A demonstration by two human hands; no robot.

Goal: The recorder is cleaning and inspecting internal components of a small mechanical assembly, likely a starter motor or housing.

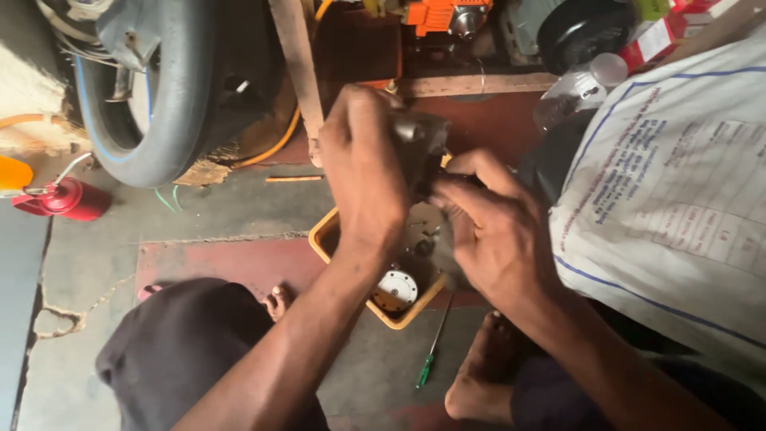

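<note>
Grey concrete floor [239, 207] with a red-painted patch [231, 263], a black tyre [171, 96] leaning left, wooden plank [299, 64] beside it, dim daylight.

A dark grey metal part [420, 148], grimy, held above the yellow tray [323, 237].

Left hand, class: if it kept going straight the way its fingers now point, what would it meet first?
The left hand grips a dark metal part, fingers pointing up-frame. Beyond it, the wooden plank probably comes first, though depth is unclear.
</note>
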